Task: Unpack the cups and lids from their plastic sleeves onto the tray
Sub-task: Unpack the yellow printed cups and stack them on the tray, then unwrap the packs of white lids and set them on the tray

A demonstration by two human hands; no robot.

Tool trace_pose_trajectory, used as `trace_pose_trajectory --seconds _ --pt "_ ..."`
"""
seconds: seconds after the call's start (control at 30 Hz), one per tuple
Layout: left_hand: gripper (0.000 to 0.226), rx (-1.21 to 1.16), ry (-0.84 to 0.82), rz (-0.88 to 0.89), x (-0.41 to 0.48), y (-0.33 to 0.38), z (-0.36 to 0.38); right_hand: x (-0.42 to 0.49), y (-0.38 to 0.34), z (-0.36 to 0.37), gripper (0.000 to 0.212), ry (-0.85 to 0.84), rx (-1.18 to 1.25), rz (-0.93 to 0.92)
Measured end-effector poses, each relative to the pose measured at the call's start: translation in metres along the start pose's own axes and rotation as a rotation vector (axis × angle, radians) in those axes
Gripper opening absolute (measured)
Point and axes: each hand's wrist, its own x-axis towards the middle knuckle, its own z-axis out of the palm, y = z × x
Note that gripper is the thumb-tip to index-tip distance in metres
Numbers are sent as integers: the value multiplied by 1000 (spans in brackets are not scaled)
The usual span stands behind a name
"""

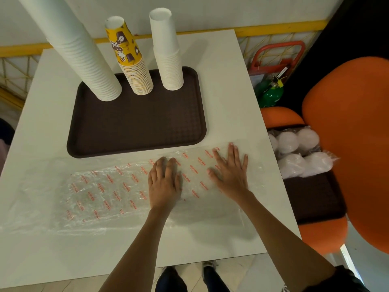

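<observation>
Three upside-down cup stacks stand at the back of the brown tray (136, 131): a tall white stack (84, 57), a yellow printed stack (132, 64) and a shorter white stack (168, 53). An empty clear plastic sleeve (101, 192) with red print lies flat on the white table in front of the tray. My left hand (164, 182) and my right hand (229, 171) press flat on the sleeve's right part, fingers straight. Bagged white lids (299, 152) sit on a second tray at the right.
The white table (221, 85) ends just right of my right hand. Orange chairs (353, 133) stand to the right, one carrying the second brown tray (315, 197). A green bottle (269, 95) and red cart frame are behind them. My feet show below the table's near edge.
</observation>
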Motion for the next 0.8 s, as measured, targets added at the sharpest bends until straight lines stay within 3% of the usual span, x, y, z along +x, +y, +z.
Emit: trace_pose_trajectory --seconds 0.13,0.27,0.47,0.8 --pt "51 0 -48 -55 9 8 -7 -3 1 -13 44 142 91 12" --pt "60 -115 -59 -29 4 36 -26 -10 0 -32 48 259 221 79" --pt "59 -194 -156 157 14 85 -29 -4 20 -57 52 279 284 220" --pt "53 -337 -222 468 18 173 -3 -42 90 -77 25 457 561 602"
